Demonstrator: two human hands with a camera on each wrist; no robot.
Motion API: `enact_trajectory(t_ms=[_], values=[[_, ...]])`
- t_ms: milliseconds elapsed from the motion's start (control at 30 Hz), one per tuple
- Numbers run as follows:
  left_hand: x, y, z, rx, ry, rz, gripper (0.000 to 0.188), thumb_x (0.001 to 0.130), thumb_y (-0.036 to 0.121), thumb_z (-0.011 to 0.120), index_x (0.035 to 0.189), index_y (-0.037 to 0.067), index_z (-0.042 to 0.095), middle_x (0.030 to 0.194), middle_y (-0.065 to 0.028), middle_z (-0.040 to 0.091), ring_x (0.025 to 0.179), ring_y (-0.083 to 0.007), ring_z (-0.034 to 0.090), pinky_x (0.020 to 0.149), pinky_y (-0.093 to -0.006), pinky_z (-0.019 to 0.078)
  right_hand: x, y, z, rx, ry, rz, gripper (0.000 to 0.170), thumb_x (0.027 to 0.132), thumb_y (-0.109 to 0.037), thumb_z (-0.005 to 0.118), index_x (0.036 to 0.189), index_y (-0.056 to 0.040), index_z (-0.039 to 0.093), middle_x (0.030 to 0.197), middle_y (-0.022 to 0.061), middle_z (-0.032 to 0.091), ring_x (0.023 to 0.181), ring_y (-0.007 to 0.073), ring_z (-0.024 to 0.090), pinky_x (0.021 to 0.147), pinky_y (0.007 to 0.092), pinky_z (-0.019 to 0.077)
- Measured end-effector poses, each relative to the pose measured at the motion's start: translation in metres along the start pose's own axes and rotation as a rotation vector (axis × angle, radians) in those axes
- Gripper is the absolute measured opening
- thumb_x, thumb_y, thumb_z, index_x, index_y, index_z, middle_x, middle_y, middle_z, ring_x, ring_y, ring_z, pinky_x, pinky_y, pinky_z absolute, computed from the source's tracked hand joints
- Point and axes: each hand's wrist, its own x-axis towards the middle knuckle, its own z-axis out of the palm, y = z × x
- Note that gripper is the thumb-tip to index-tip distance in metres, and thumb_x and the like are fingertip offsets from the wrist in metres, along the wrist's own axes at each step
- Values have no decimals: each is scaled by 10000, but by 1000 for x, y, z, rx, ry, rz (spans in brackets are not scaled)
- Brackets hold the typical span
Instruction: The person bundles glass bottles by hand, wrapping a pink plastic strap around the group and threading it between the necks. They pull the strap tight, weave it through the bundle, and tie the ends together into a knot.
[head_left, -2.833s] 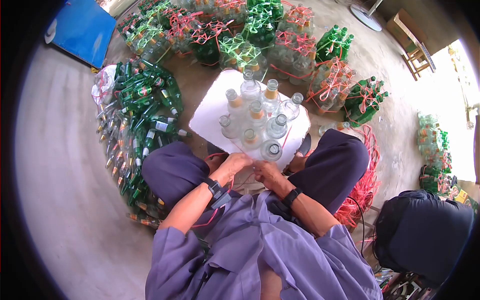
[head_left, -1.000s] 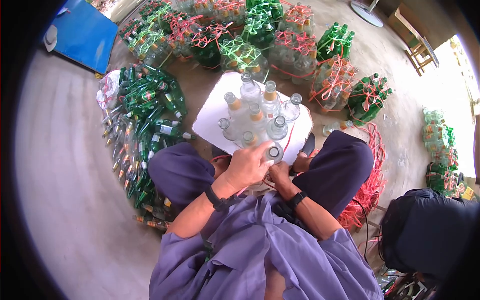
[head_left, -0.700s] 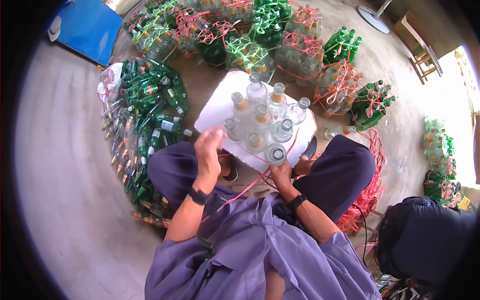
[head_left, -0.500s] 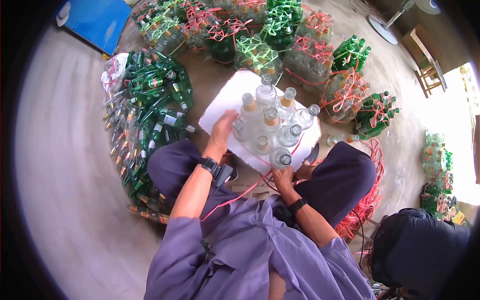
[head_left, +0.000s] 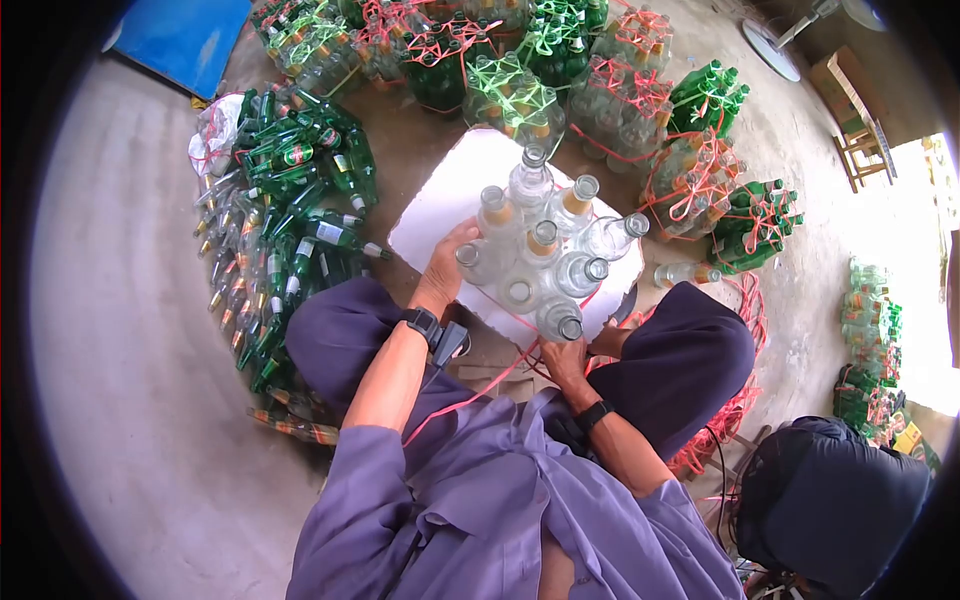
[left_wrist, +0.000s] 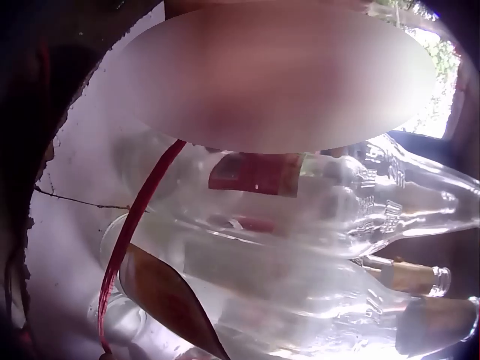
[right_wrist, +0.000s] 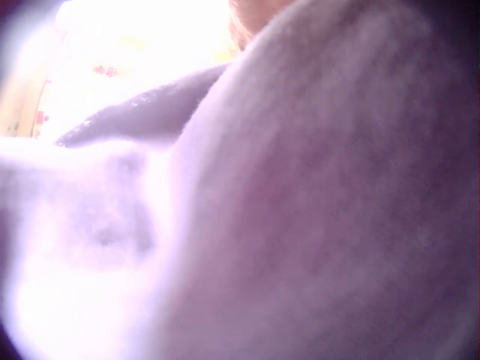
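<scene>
Several clear glass bottles (head_left: 541,238) stand bunched on a white board (head_left: 425,222) between the person's knees, necks up and leaning rightward. Against the bunch's left side lies the left hand (head_left: 447,268), fingers extended along the outer bottles. The right hand (head_left: 566,364) is low at the front bottle (head_left: 560,318), its fingers curled at a red plastic twine (head_left: 482,392) and partly hidden by that bottle. In the left wrist view, a red strand (left_wrist: 139,214) crosses the lower part of a clear bottle with a red label (left_wrist: 255,175). Cloth fills most of the right wrist view.
Loose green bottles (head_left: 300,185) lie heaped at the left. Tied bundles of bottles (head_left: 515,95) stand in an arc behind the board. A tangle of red twine (head_left: 735,400) lies beside the right knee, near a single clear bottle (head_left: 685,274). A dark padded seat (head_left: 835,505) is at the right.
From the twine, the left hand goes to the front bottle, lifts away leftward and comes onto the bunch's left side. The bottles now lean further right. The right hand stays low in front.
</scene>
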Motion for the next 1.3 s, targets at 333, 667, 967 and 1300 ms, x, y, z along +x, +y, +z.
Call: enact_trajectory(t_ms=[333, 667, 967, 1300], values=[[3, 2, -5, -29, -26, -4, 526, 1006, 296, 517, 1396, -57, 522, 1294, -119, 638, 1165, -209, 599, 1027, -322, 451, -1, -32, 5, -529, -29, -165, 327, 847, -167, 693, 1117, -7, 602, 970, 203, 702, 925, 416, 677, 796, 469, 525], [-2, 7, -5, 74, -29, 36, 496, 1014, 324, 540, 1358, -30, 581, 1265, -81, 655, 1149, -191, 599, 1024, -308, 443, 6, -43, 9, -422, -55, -167, 291, 860, -182, 676, 1091, -10, 633, 998, 232, 680, 926, 437, 658, 793, 486, 515], [18, -22, -34, 3, 6, -12, 469, 1007, 312, 579, 1337, -20, 605, 1220, -71, 671, 1098, -162, 620, 967, -300, 485, 8, -8, 24, -235, 14, -29, 332, 843, -209, 701, 1089, -1, 620, 992, 235, 663, 958, 447, 634, 831, 485, 500], [2, -18, -24, 236, 88, 177, 396, 951, 298, 614, 1193, -9, 678, 1088, -46, 692, 979, -139, 632, 869, -287, 499, 3, -73, -3, -185, 78, 145, 338, 816, -241, 709, 1008, 34, 660, 886, 199, 706, 832, 359, 674, 752, 430, 517]])
